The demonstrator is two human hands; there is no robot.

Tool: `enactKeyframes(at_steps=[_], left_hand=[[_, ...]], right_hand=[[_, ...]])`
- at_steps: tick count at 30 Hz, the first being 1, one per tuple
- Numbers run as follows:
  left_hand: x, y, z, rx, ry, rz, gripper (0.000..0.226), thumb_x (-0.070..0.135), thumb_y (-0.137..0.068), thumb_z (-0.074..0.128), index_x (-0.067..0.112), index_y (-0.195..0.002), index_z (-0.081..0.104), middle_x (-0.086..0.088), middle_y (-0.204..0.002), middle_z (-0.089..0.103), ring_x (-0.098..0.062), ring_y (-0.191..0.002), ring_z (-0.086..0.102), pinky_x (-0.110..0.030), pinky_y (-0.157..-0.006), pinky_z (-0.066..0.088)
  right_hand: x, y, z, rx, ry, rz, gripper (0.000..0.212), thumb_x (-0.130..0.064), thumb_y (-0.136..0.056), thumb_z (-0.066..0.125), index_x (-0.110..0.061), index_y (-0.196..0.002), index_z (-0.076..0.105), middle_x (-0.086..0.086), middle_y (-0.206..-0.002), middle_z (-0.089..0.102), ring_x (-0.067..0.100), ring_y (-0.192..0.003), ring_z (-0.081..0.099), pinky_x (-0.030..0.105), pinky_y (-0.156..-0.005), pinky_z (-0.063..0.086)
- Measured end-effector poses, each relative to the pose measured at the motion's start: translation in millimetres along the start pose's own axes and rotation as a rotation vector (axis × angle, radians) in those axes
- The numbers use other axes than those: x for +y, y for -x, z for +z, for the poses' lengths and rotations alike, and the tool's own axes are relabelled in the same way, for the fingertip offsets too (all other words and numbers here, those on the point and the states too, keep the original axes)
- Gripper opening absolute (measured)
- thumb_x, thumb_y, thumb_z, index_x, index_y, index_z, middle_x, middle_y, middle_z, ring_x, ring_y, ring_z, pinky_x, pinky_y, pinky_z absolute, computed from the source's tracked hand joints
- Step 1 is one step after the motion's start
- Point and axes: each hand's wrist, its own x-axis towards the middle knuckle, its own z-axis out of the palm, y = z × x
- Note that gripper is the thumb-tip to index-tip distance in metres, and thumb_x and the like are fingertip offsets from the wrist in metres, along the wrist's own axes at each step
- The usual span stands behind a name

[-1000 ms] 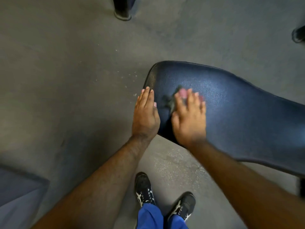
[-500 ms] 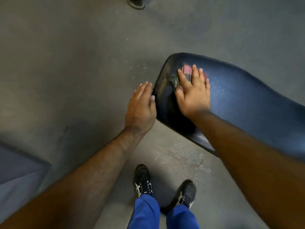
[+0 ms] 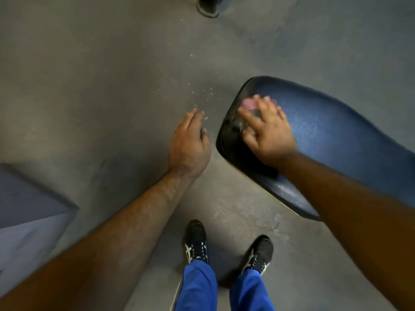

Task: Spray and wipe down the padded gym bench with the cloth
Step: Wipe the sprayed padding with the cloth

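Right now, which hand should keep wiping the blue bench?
The right hand. It already presses the cloth onto the bench near its rounded end. The left hand hangs open beside the bench, over the floor, holding nothing.

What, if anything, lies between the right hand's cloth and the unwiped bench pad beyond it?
Nothing visible. The right hand presses the cloth on the bench end; the pad beyond is bare.
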Motion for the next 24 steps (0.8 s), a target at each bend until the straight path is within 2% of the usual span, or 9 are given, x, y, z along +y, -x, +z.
enactKeyframes(at_steps=[2, 6, 10, 14, 15, 18, 19, 22, 24], left_hand=[[-1.1, 4.7, 2.1, 0.003, -0.007, 0.002, 0.051, 0.017, -0.089, 0.041, 0.006, -0.138, 0.05, -0.012, -0.146, 0.047, -0.025, -0.137, 0.041, -0.03, -0.114, 0.03], [7.2, 15.5, 4.4, -0.029, -0.013, -0.019, 0.049, 0.017, -0.092, 0.044, 0.007, -0.14, 0.047, -0.01, -0.148, 0.046, -0.022, -0.138, 0.04, -0.031, -0.114, 0.031], [18.1, 26.7, 8.4, -0.067, -0.02, 0.017, 0.05, 0.015, -0.091, 0.045, 0.006, -0.141, 0.047, -0.011, -0.149, 0.044, -0.024, -0.141, 0.037, -0.037, -0.116, 0.031], [28.8, 34.8, 12.3, -0.074, -0.02, 0.025, 0.046, 0.013, -0.095, 0.044, 0.009, -0.141, 0.046, -0.009, -0.149, 0.044, -0.022, -0.141, 0.036, -0.034, -0.115, 0.031], [31.1, 38.2, 14.6, -0.08, -0.02, 0.042, 0.046, 0.013, -0.095, 0.043, 0.009, -0.14, 0.047, -0.009, -0.149, 0.044, -0.022, -0.141, 0.037, -0.033, -0.115, 0.031], [33.9, 44.8, 25.6, -0.079, -0.031, 0.071, 0.049, 0.015, -0.091, 0.04, 0.007, -0.138, 0.049, -0.011, -0.147, 0.046, -0.024, -0.14, 0.038, -0.036, -0.115, 0.032], [34.4, 46.5, 28.7, -0.074, -0.028, 0.055, 0.049, 0.015, -0.09, 0.04, 0.007, -0.138, 0.05, -0.011, -0.147, 0.047, -0.025, -0.139, 0.039, -0.038, -0.115, 0.033], [40.2, 49.0, 33.5, -0.067, -0.012, 0.008, 0.051, 0.017, -0.089, 0.038, 0.007, -0.138, 0.05, -0.012, -0.147, 0.047, -0.025, -0.139, 0.039, -0.039, -0.116, 0.032], [44.1, 49.5, 34.1, -0.055, -0.015, 0.017, 0.051, 0.017, -0.09, 0.039, 0.007, -0.138, 0.05, -0.012, -0.146, 0.048, -0.025, -0.139, 0.039, -0.036, -0.115, 0.031]], right_hand=[[-18.5, 12.9, 14.0, 0.016, -0.022, 0.083, 0.061, -0.045, -0.091, 0.038, -0.033, -0.151, 0.038, 0.012, -0.166, 0.019, 0.033, -0.153, 0.012, 0.054, -0.123, 0.011], [-13.2, 46.6, 21.0, -0.018, 0.077, -0.304, 0.06, -0.049, -0.092, 0.041, -0.035, -0.151, 0.04, 0.009, -0.165, 0.022, 0.03, -0.153, 0.016, 0.053, -0.123, 0.014], [-8.5, 49.5, 21.4, 0.043, -0.044, 0.141, 0.063, -0.048, -0.094, 0.038, -0.035, -0.155, 0.03, 0.012, -0.166, 0.014, 0.032, -0.154, 0.009, 0.055, -0.123, 0.01], [2.7, 103.7, 33.5, 0.003, 0.125, -0.364, 0.057, -0.043, -0.096, 0.045, -0.034, -0.152, 0.038, 0.012, -0.165, 0.021, 0.033, -0.153, 0.016, 0.055, -0.123, 0.014], [15.2, 98.6, 28.5, 0.02, 0.115, -0.356, 0.057, -0.043, -0.096, 0.044, -0.033, -0.152, 0.038, 0.012, -0.164, 0.022, 0.033, -0.153, 0.017, 0.054, -0.123, 0.015], [7.4, 72.2, 25.8, 0.102, -0.102, 0.15, 0.059, -0.044, -0.096, 0.037, -0.031, -0.154, 0.033, 0.012, -0.165, 0.019, 0.032, -0.153, 0.013, 0.054, -0.123, 0.012], [-9.4, 70.9, 29.2, 0.115, -0.1, 0.201, 0.06, -0.044, -0.096, 0.036, -0.031, -0.155, 0.032, 0.012, -0.166, 0.018, 0.033, -0.154, 0.011, 0.053, -0.124, 0.01], [-13.2, 83.7, 36.0, 0.045, 0.013, -0.198, 0.06, -0.045, -0.097, 0.036, -0.031, -0.154, 0.033, 0.012, -0.166, 0.019, 0.032, -0.153, 0.013, 0.052, -0.124, 0.01], [10.7, 69.4, 23.1, 0.048, 0.001, -0.199, 0.059, -0.046, -0.097, 0.034, -0.031, -0.154, 0.034, 0.012, -0.165, 0.02, 0.031, -0.153, 0.015, 0.052, -0.124, 0.012]])
